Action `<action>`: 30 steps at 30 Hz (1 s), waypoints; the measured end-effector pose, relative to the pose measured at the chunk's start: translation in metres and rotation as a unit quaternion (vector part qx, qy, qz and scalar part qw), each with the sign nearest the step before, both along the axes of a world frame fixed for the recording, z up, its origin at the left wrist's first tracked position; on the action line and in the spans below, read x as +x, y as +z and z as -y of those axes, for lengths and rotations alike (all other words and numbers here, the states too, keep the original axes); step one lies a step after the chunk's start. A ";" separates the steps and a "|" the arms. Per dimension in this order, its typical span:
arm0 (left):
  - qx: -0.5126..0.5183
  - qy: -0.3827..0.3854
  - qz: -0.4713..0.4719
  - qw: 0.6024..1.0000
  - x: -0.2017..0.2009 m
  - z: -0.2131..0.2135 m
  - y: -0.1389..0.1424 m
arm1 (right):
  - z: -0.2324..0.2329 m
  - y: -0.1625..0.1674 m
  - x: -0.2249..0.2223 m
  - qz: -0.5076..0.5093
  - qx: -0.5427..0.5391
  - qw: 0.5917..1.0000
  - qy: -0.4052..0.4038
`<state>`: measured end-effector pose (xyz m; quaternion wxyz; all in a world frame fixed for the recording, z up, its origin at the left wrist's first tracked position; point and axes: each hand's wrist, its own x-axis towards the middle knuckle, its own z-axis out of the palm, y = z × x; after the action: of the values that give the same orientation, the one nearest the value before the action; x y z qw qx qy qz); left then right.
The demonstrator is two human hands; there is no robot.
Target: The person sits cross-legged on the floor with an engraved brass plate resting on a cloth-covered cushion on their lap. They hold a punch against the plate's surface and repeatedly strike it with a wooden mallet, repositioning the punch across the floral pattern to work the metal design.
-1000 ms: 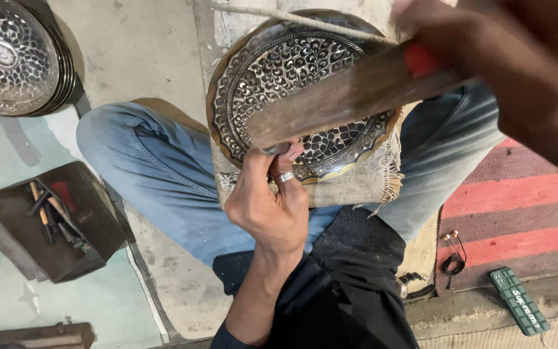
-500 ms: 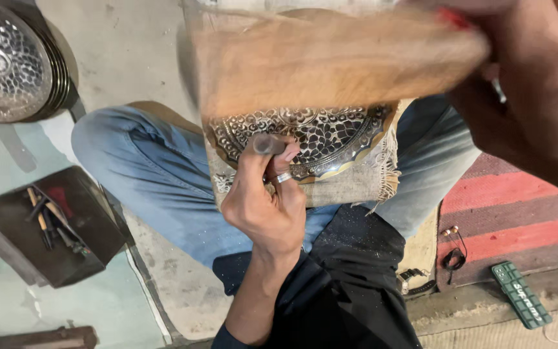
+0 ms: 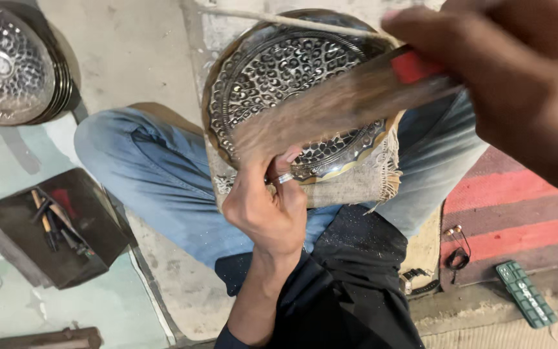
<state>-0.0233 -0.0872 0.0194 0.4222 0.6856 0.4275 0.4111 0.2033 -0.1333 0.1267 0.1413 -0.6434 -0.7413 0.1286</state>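
Both hands work an engraved metal plate on the lap.

Left hand point(image 3: 267, 210) pinches a small tool against the near rim of the plate point(image 3: 292, 84), which rests on burlap cloth point(image 3: 356, 184) over the knees; right hand point(image 3: 518, 84), closed around a red-handled wooden mallet point(image 3: 330, 110), holds it blurred across the plate, long axis running left to right, just beyond the left hand.

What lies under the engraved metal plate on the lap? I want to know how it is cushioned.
A frayed burlap cloth shows beneath the engraved plate, over the jeans. The left hand and blurred mallet hide the rest.
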 end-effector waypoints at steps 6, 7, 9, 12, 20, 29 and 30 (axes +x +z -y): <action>0.004 -0.010 -0.009 1.000 -0.003 -0.002 0.000 | -0.004 0.009 -0.008 0.056 -0.029 0.997 -0.050; -0.009 -0.011 0.004 1.000 -0.003 -0.002 -0.001 | -0.006 0.011 -0.009 0.063 -0.028 0.997 -0.046; -0.006 -0.002 -0.007 1.000 -0.003 -0.002 -0.001 | -0.008 0.015 -0.012 0.165 -0.014 0.986 -0.008; 0.006 -0.003 -0.025 1.000 -0.002 -0.002 -0.001 | -0.011 0.016 -0.017 0.088 -0.004 0.995 -0.052; 0.008 -0.016 -0.029 0.999 -0.004 -0.003 -0.003 | -0.002 0.013 -0.012 0.221 -0.021 0.975 -0.012; 0.023 -0.007 0.008 1.000 -0.003 -0.004 -0.008 | 0.024 -0.004 -0.002 0.021 -0.030 0.987 -0.155; 0.017 -0.009 0.018 1.000 -0.003 -0.004 -0.008 | 0.024 -0.006 -0.002 0.025 -0.031 0.987 -0.154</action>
<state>-0.0264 -0.0837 0.0109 0.4219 0.6888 0.4069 0.4266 0.2013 -0.1569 0.1212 0.1212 -0.7569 -0.6323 0.1120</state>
